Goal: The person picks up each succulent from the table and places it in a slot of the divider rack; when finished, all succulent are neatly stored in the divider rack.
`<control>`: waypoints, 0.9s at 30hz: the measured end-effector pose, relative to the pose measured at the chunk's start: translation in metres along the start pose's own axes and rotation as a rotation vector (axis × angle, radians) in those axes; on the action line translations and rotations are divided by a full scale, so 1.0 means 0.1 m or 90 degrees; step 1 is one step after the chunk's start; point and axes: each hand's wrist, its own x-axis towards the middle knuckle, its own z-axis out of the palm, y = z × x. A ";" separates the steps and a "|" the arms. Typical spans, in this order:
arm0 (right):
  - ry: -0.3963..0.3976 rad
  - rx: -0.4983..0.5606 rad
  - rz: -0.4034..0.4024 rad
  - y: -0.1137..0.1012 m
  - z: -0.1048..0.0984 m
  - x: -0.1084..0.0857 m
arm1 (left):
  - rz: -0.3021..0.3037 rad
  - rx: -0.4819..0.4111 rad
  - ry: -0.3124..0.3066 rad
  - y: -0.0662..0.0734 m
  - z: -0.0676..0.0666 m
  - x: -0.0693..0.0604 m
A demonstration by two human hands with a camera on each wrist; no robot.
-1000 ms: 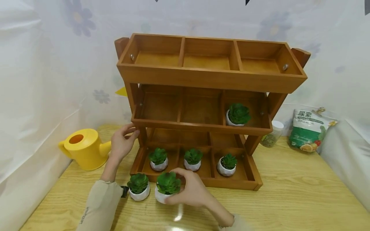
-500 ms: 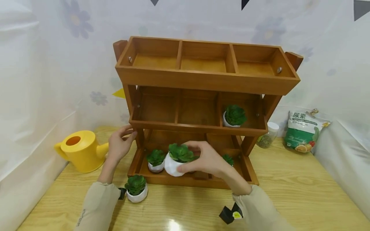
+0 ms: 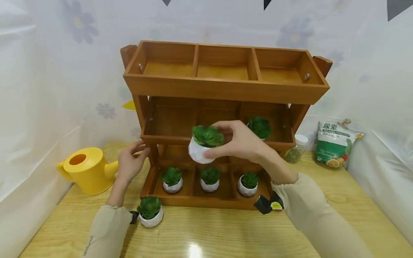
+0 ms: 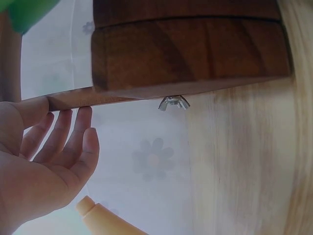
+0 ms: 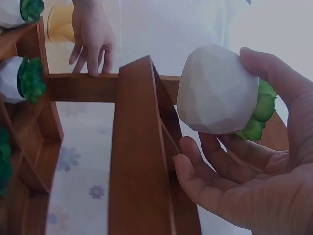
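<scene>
My right hand (image 3: 245, 143) grips a potted succulent (image 3: 198, 152) with a white faceted pot, thumb on one side and fingers on the other. It hangs in front of the middle tier of a brown wooden plant shelf (image 3: 226, 89). In the right wrist view, the white pot (image 5: 215, 90) is tilted between thumb and fingers, its plant mostly hidden. My left hand (image 3: 130, 163) touches the shelf's left upright with loosely bent fingers; the left wrist view shows the fingertips against the wooden upright (image 4: 73, 99). Another potted succulent (image 3: 151, 216) stands on the table beside the left sleeve.
Three potted succulents, including a left one (image 3: 172, 187), sit in the bottom tier's compartments. One more succulent (image 3: 259, 127) is in the middle tier's right compartment. A yellow watering can (image 3: 88, 172) stands left; a jar (image 3: 295, 150) and a green-white bag (image 3: 333, 145) stand right.
My right hand has lifted the potted succulent off the table, past the bottom tier, up to the middle tier's front edge. The left hand stays at the upright.
</scene>
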 end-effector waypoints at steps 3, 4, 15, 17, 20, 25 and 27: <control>0.011 -0.040 0.003 -0.06 -0.08 0.05 | 0.001 0.000 0.000 -0.01 0.00 0.00; 0.016 -0.058 0.006 -0.07 -0.11 0.06 | 0.002 -0.001 0.000 -0.01 0.00 0.00; 0.077 -0.180 0.061 0.02 -0.23 0.24 | 0.007 -0.001 -0.006 -0.01 -0.01 -0.01; 0.091 -0.189 0.064 0.05 -0.23 0.27 | 0.010 -0.002 -0.005 -0.01 -0.01 -0.01; 0.108 -0.199 0.076 0.08 -0.25 0.33 | 0.010 -0.002 -0.004 -0.01 -0.01 -0.01; 0.133 -0.197 0.094 0.08 -0.30 0.46 | 0.005 -0.003 -0.007 0.00 -0.01 0.00; 0.139 -0.193 0.094 0.08 -0.31 0.51 | 0.007 -0.004 -0.007 -0.01 -0.01 0.00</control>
